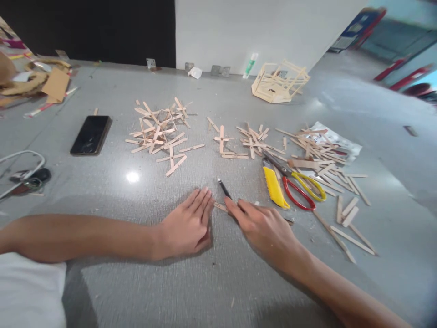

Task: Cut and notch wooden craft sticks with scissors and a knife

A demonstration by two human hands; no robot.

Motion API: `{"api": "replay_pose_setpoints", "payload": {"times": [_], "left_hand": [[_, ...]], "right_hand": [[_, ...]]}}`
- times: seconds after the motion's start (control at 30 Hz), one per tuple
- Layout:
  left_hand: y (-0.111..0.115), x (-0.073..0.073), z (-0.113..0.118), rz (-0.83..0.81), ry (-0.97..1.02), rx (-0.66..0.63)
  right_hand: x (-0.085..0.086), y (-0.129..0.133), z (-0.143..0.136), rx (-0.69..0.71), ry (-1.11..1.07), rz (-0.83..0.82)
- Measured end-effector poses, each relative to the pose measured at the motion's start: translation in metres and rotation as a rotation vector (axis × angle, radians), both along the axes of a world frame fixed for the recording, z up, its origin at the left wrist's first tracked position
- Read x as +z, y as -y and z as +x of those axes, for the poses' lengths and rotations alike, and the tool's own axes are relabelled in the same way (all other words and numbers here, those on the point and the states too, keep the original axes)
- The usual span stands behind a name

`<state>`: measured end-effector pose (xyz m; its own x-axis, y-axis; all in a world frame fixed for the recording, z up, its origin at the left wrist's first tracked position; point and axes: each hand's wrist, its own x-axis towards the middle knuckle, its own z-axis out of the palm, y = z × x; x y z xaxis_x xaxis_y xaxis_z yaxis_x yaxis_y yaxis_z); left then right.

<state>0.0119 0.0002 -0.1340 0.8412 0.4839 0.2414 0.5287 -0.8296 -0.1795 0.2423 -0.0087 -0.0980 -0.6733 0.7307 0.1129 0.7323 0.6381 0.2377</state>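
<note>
My left hand rests on the grey table with its fingers pressed together, over the left end of a wooden craft stick. Dark marks show on the short length of stick visible between my hands. My right hand is closed around a slim black pen-like tool; its pale pointed tip sticks out up and to the left. Whether it is a pen or a craft knife, I cannot tell. Just beyond my right hand lie a yellow box cutter and scissors with one red and one yellow handle loop.
Craft sticks lie in a left pile, a middle pile and a right pile by a plastic bag. A stick frame model stands at the back. A phone, a white cable and cardboard are left.
</note>
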Motion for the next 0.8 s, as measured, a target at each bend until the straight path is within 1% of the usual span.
{"api": "replay_pose_setpoints", "payload": {"times": [0.07, 0.23, 0.33, 0.43, 0.63, 0.8], "left_hand": [[0.0001, -0.0002, 0.0002, -0.003, 0.002, -0.002], [-0.0003, -0.0024, 0.001, 0.014, 0.041, -0.005], [-0.0004, -0.0026, 0.0012, 0.02, 0.055, -0.011], [-0.0006, -0.0011, 0.0011, 0.001, 0.031, -0.005], [-0.001, 0.0022, 0.001, -0.013, 0.011, -0.013], [-0.0003, 0.0015, 0.0008, -0.018, 0.004, -0.018]], "right_hand": [[0.0015, -0.0005, -0.0028, -0.007, 0.024, 0.0], [0.0037, -0.0007, -0.0053, -0.055, -0.008, -0.115], [0.0035, -0.0006, -0.0061, -0.025, -0.028, -0.1], [0.0027, -0.0018, -0.0074, -0.005, 0.002, -0.08], [0.0037, -0.0036, -0.0064, 0.006, 0.004, -0.098], [0.0052, -0.0023, -0.0055, 0.012, -0.032, -0.106]]}}
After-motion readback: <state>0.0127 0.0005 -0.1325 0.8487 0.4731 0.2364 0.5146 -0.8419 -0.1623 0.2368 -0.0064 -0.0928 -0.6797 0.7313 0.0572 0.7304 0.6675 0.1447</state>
